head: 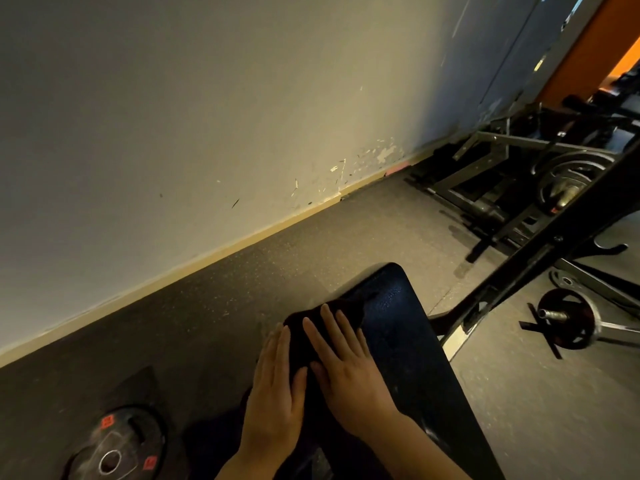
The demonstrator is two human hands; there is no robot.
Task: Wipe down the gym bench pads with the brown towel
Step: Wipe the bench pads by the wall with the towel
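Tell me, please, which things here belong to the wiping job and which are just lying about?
Job: brown towel, bench pad, left hand, right hand, both pressing flat on the towel.
Lying about: weight plate on the floor, loaded bar end, rack frame.

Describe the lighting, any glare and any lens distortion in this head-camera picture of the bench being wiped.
Head view: dim, warm light; the towel reads nearly black against the dark bench pad; a bluish sheen glares off the pad's far end; both flat hands, left hand and right hand, are evenly lit; the wide lens tilts and bows the skirting board.
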